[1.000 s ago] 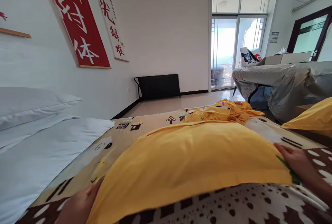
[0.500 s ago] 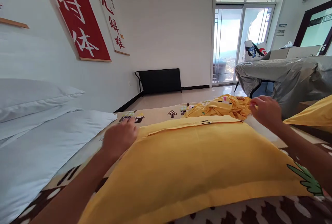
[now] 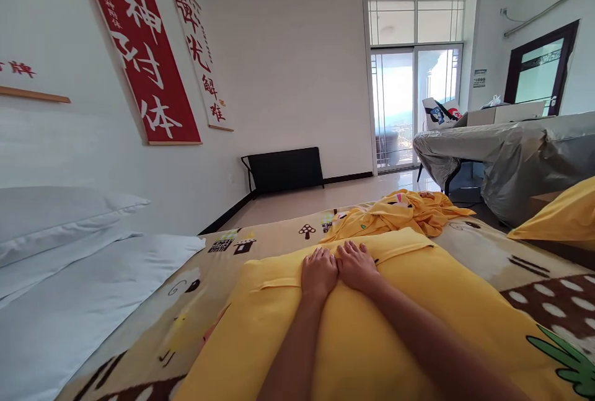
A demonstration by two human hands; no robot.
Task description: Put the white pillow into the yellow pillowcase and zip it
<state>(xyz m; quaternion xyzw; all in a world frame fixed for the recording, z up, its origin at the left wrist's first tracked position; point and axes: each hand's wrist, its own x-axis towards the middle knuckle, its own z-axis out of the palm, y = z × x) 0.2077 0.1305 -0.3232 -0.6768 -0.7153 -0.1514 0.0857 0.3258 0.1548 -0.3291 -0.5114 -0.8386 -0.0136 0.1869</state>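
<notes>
A plump yellow pillow [image 3: 279,326] with a green leaf print at its right corner lies in front of me on a patterned bed cover [image 3: 274,221]. My left hand [image 3: 320,271] rests on the flap at the pillow's far edge, fingers stretched over it. Close beside it, nearly touching, my right hand [image 3: 357,263] lies on the same flap with its fingers extended. Neither palm shows, being pressed down on the cloth. Just beyond the pillow is a crumpled heap of yellow printed fabric [image 3: 395,212].
White pillows [image 3: 93,302] are stacked at the left. Another yellow pillow [image 3: 562,215] sits at the right edge, above a cardboard box. Past the bed stand a black folded frame [image 3: 283,168] by the wall and a plastic-covered table [image 3: 511,141] holding boxes.
Both hands have moved inward from the pillow's far corners to the middle of its flap. The view has tilted up, and the right hand has left the corner near the crumpled fabric.
</notes>
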